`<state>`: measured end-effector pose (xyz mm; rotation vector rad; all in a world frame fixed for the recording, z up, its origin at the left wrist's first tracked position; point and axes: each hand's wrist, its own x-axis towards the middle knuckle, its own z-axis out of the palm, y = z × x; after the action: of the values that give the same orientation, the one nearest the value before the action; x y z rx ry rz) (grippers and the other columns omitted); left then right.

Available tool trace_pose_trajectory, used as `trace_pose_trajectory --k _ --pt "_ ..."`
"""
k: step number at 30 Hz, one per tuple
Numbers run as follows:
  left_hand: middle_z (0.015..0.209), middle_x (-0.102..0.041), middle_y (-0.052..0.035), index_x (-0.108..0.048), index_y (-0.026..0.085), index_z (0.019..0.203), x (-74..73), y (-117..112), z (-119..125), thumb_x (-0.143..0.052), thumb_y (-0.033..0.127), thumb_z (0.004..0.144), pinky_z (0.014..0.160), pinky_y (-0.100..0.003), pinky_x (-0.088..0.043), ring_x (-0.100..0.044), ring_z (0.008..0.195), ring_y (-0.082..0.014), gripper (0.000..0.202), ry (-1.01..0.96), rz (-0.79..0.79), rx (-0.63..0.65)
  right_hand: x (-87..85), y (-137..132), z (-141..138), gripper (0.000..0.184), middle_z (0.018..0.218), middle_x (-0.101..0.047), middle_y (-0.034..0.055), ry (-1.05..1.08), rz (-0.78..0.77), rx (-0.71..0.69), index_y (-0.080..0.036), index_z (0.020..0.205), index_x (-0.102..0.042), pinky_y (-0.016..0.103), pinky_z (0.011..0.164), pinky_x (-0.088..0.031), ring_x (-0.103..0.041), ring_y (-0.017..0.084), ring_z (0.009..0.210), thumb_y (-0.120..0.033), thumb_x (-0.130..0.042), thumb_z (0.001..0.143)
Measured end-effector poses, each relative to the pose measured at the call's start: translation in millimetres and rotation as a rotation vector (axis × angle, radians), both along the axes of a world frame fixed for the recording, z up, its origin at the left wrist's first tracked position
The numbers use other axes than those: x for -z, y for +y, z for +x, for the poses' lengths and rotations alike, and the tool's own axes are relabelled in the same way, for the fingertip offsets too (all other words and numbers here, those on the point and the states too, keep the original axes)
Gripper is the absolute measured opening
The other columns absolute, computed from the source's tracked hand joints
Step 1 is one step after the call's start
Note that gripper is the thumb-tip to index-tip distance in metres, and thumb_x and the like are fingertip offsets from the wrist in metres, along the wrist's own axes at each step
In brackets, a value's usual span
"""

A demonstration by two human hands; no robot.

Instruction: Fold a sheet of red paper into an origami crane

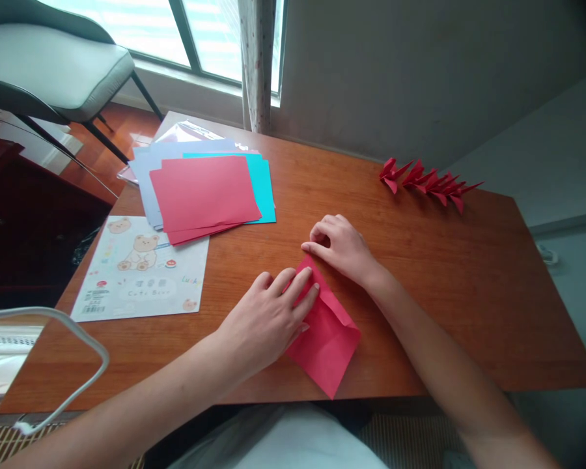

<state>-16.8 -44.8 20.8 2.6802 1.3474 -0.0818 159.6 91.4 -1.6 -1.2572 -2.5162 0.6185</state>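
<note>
A red paper sheet (328,339), partly folded, lies near the front edge of the wooden table (420,273). My left hand (268,312) rests flat on its left part, fingers stretched out over the fold. My right hand (339,247) sits at the sheet's far corner, fingers curled, a fingertip pressing the crease against the table. Neither hand lifts the paper.
A stack of red, cyan and pale blue sheets (205,189) lies at the back left, a bear-printed card (141,270) in front of it. Several folded red paper figures (430,181) stand in a row at the back right. A grey chair (53,65) stands beyond the table.
</note>
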Motion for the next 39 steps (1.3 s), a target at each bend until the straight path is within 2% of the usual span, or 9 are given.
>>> trace_pose_trajectory --k 4,7,11,15,19,24,29,34,39 --pt "0.16 -0.038 -0.0127 -0.043 0.021 0.15 1.9 0 -2 -0.044 0.039 0.101 0.089 -0.045 -0.045 -0.046 0.129 -0.0328 0.052 -0.008 0.004 -0.002 3.7 9 -9 0.029 0.081 -0.064 0.0018 0.031 0.026 0.024 -0.021 0.072 -0.057 0.031 0.073 -0.039 -0.054 0.019 0.083 -0.041 -0.068 0.091" --pt "0.16 -0.038 -0.0112 -0.042 0.022 0.15 3.2 0 -4 -0.046 0.041 0.101 0.09 -0.046 -0.044 -0.046 0.129 -0.0325 0.053 -0.019 0.018 0.008 7.0 5 -4 0.024 0.08 -0.065 0.0015 0.129 0.047 0.025 -0.021 0.073 -0.059 0.031 0.074 -0.041 -0.055 0.018 0.082 -0.034 -0.068 0.092" --pt "0.158 -0.042 -0.0109 -0.038 0.021 0.152 2.3 -2 -6 -0.047 0.04 0.1 0.091 -0.046 -0.042 -0.048 0.127 -0.0316 0.056 -0.049 0.031 0.0 5.0 -20 14 0.013 0.078 -0.062 -0.0004 0.326 -0.023 0.022 -0.021 0.083 -0.063 0.029 0.07 -0.043 -0.055 0.015 0.072 -0.025 -0.062 0.095" --pt "0.156 -0.045 -0.0109 -0.038 0.02 0.152 1.7 -4 -10 -0.05 0.041 0.099 0.094 -0.045 -0.041 -0.048 0.128 -0.0315 0.058 -0.112 0.042 -0.062 3.3 -54 34 0.005 0.081 -0.063 0.0005 0.359 -0.04 -0.052 -0.022 0.09 -0.065 0.03 0.072 -0.046 -0.057 0.016 0.076 -0.019 -0.062 0.093" --pt "0.15 -0.05 -0.0124 -0.042 0.019 0.148 4.2 -9 -14 -0.047 0.04 0.1 0.096 -0.045 -0.043 -0.047 0.13 -0.0314 0.052 -0.15 0.089 -0.215 8.2 -74 39 0.005 0.089 -0.067 0.0032 0.252 0.008 -0.103 -0.022 0.092 -0.066 0.036 0.082 -0.046 -0.057 0.02 0.087 -0.018 -0.064 0.091" --pt "0.128 -0.059 -0.018 -0.055 0.015 0.132 3.0 -24 -11 -0.05 0.045 0.098 0.089 -0.046 -0.048 -0.056 0.112 -0.0337 0.045 -0.103 0.156 -0.545 11.0 -75 35 0.004 0.088 -0.067 0.0032 0.187 0.04 -0.094 -0.022 0.091 -0.066 0.037 0.081 -0.044 -0.055 0.021 0.085 -0.02 -0.064 0.092" --pt "0.129 -0.058 -0.0172 -0.054 0.017 0.133 5.9 -37 -2 -0.057 0.048 0.094 0.09 -0.048 -0.049 -0.056 0.114 -0.0342 0.05 -0.141 0.156 -0.524 6.7 -73 39 0.008 0.088 -0.067 0.0021 0.3 -0.052 -0.091 -0.022 0.09 -0.065 0.034 0.081 -0.044 -0.057 0.019 0.085 -0.019 -0.061 0.095" --pt "0.136 -0.056 -0.0174 -0.053 0.018 0.136 14.1 -39 -1 -0.056 0.046 0.095 0.093 -0.05 -0.047 -0.052 0.12 -0.0352 0.05 -0.122 0.191 -0.496 2.6 -77 38 0.009 0.091 -0.067 0.0015 0.175 -0.031 -0.133 -0.023 0.087 -0.066 0.036 0.083 -0.039 -0.056 0.02 0.089 -0.029 -0.073 0.088" --pt "0.136 -0.057 -0.0183 -0.052 0.018 0.136 10.0 -33 -2 -0.055 0.049 0.095 0.091 -0.047 -0.046 -0.053 0.119 -0.0354 0.052 -0.06 0.207 -0.491 2.7 -77 37 0.014 0.091 -0.067 0.0001 0.158 -0.024 -0.115 -0.022 0.086 -0.064 0.034 0.082 -0.038 -0.056 0.019 0.089 -0.029 -0.076 0.086"
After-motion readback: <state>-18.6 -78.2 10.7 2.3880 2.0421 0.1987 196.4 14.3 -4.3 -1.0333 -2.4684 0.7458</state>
